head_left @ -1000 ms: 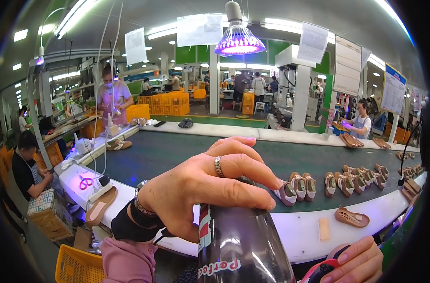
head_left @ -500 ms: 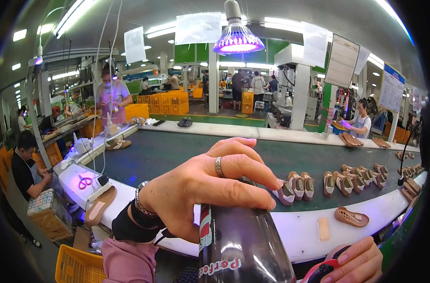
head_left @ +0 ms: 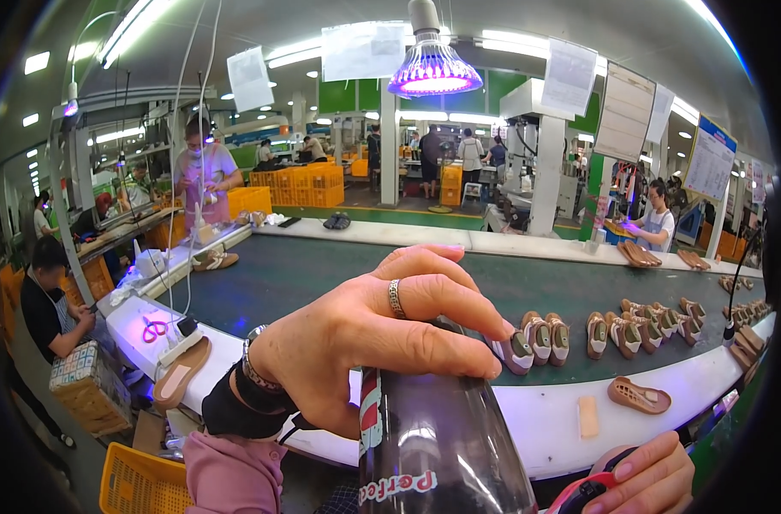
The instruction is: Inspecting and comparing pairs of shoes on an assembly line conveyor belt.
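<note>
A dark see-through drinking bottle (head_left: 438, 428) with coloured lettering lies tilted close in front of me, its near end running off the lower edge. My left hand (head_left: 382, 334) grips its far end from above, fingers curled over it. At the lower right my right hand (head_left: 647, 475) has its fingers bent round a pink-and-black piece (head_left: 583, 493), which looks like the bottle's lid; whether it is joined to the bottle is hidden. Past my right hand, a tan shoe sole (head_left: 639, 395) and a small beige pad (head_left: 588, 416) lie on the white ledge.
Beyond the white ledge (head_left: 545, 394) runs a green conveyor belt (head_left: 339, 265) with rows of brown-and-white shoes (head_left: 628, 332). On the left are red scissors (head_left: 155, 331), another sole (head_left: 183, 373) and a yellow basket (head_left: 142, 480). A lamp (head_left: 433, 73) hangs overhead; co-workers sit and stand around.
My hands and the bottle stay almost in place. The hanging paper sheets have shifted slightly, and co-workers in the background have moved a little.
</note>
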A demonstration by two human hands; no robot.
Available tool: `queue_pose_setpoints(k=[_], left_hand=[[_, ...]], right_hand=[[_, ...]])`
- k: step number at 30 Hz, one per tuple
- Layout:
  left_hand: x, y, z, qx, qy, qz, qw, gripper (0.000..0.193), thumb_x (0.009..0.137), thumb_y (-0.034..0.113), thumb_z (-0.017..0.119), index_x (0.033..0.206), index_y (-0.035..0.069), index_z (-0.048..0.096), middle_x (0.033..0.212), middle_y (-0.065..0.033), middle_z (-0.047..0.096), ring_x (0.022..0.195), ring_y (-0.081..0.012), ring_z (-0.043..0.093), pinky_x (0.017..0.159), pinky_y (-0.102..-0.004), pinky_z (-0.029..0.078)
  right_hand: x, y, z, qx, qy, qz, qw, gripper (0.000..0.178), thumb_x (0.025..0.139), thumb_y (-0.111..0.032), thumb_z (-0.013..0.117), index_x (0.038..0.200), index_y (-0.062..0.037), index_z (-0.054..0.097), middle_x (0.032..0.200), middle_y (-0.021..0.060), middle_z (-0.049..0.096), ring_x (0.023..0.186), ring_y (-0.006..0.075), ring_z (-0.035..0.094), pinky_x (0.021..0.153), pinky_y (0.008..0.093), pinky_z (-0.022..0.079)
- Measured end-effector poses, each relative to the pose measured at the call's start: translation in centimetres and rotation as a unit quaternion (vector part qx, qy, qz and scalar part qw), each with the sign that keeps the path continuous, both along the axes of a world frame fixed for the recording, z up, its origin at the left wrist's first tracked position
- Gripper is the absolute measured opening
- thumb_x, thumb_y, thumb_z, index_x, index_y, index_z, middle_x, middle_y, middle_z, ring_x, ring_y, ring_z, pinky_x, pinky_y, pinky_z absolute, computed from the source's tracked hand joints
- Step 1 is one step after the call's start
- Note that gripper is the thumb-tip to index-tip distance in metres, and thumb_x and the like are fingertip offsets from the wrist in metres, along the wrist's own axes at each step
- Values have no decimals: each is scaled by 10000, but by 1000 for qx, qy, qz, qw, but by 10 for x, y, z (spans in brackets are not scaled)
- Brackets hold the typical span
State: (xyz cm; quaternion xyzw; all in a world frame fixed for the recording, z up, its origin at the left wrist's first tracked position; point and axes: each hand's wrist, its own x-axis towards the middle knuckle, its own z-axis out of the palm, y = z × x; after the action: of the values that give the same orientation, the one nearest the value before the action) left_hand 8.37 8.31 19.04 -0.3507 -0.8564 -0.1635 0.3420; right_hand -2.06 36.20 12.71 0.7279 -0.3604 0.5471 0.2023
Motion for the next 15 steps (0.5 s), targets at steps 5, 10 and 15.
queue_pose_setpoints(k=[5,10,15], left_hand=[[-1,1,1,-3,3,-1,1000,214,724,128,752,935,150,720,1107,-93,661,1005,-261,589,1035,-502,307],[2,5,3,-1,-4,4,1000,216,719,131,756,931,148,720,1103,-92,662,1006,-260,589,1037,-503,307],[-5,8,4,-4,-8,8,1000,222,720,131,754,938,147,718,1105,-92,660,1009,-259,589,1038,-504,305]], right_hand=[[-1,2,1,6,2,6,1000,141,923,-210,577,1029,-118,575,862,55,656,694,217,663,727,366,487],[-1,6,1,4,14,4,1000,147,913,-202,586,1035,-118,575,876,57,655,696,219,664,728,370,488],[-11,10,2,14,18,16,1000,155,902,-194,596,1037,-121,576,880,57,653,695,219,663,725,373,487]])
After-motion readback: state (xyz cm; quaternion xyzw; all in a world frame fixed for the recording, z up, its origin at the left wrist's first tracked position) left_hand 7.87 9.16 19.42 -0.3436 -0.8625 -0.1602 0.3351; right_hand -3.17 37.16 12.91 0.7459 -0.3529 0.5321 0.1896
